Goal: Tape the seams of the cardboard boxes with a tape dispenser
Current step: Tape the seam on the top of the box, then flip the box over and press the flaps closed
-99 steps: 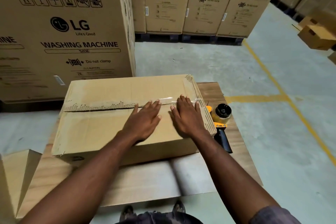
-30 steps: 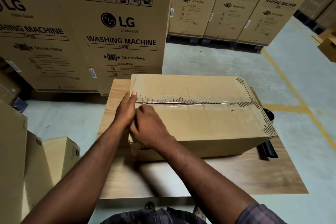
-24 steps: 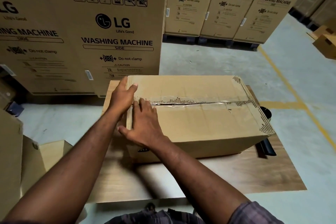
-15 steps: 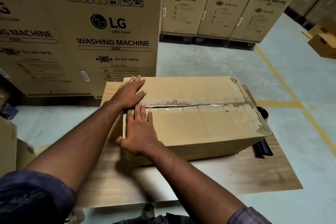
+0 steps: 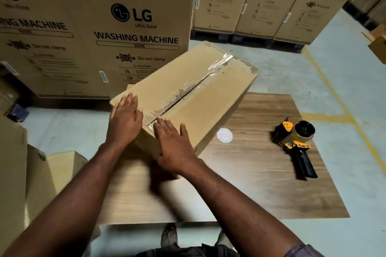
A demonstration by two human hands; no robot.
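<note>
A plain cardboard box (image 5: 211,98) lies at an angle across the wooden table (image 5: 261,173), its far end pointing up and right. Clear tape covers its centre seam. My left hand (image 5: 124,121) rests flat on the box's near-left corner, fingers straight. My right hand (image 5: 175,146) presses flat on the near end, beside the seam's end. The yellow and black tape dispenser (image 5: 296,144) lies on the table to the right, apart from both hands.
Tall washing machine cartons (image 5: 100,27) stand close behind the table, with more (image 5: 267,0) further back. Smaller cardboard boxes (image 5: 52,173) sit on the floor at left. A round sticker (image 5: 224,135) lies on the table. Yellow lines mark the floor at right.
The box has turned from square-on to diagonal, its right end swinging away. This uncovered the tape dispenser. Both hands stay at the box's near-left end.
</note>
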